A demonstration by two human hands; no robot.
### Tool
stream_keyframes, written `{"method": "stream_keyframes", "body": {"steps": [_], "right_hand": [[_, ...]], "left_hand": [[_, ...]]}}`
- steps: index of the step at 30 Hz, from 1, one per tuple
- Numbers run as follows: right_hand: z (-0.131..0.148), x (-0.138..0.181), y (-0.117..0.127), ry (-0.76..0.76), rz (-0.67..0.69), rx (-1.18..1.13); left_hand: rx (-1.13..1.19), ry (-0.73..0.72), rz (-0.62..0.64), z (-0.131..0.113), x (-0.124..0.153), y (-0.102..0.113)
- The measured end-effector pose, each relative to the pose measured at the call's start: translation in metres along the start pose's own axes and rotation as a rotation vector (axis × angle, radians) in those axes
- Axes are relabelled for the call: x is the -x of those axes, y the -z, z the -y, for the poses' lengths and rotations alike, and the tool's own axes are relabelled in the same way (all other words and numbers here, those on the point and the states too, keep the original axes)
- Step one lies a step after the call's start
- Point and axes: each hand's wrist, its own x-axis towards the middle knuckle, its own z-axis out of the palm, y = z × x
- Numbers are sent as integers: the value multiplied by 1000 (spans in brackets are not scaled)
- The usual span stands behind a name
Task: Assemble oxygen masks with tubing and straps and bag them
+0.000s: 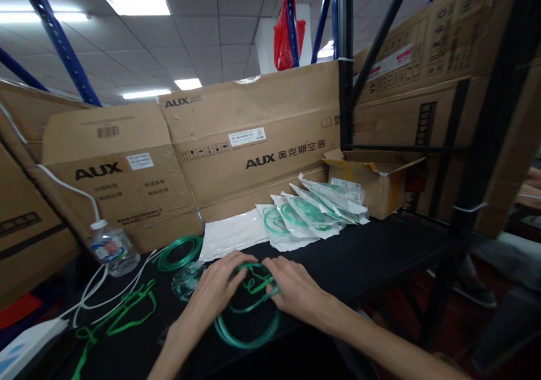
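Note:
A loop of green plastic tubing (247, 343) is held between my two hands over the black tabletop. My left hand (220, 281) has its fingers and thumb closed on the loop's upper left. On the other side, my right hand (293, 287) grips the tubing at its upper right, its fingertips partly hidden. A thin bright green strap (256, 281) shows inside the loop between the hands. Left of my left hand lie a crumpled clear plastic piece (186, 281), its kind unclear, and a second coil of green tubing (180, 253).
Several white and clear packets (310, 213) with green tubing fan out behind, beside a flat white packet (234, 233). An open cardboard box (367, 185) stands right. Green straps (131, 306), white cables (91, 292) and a clear bottle (114, 250) occupy the left. Cardboard panels (262, 126) wall the back.

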Motion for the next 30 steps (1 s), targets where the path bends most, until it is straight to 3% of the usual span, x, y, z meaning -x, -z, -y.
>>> {"method": "stream_keyframes", "body": {"steps": [5,11,16,19,24,30], "right_hand": [[-4,-11,4,14,42,-71],[-10,-19,3,-71,41,-442],[-16,-28,11,-99,145,-791],[-20,-35,13,-156,193,-1022],[-19,-41,6,-212,145,-1197],[-18,-45,-3,-243,126,-1409]], "left_hand": [[181,113,-142,0,-18,-1],[239,232,-195,-3,-31,2],[368,330,-204,5,-42,1],[523,416,-196,11,-49,2],[917,596,-106,15,-47,7],[1273,720,-260,12,-35,10]]}}
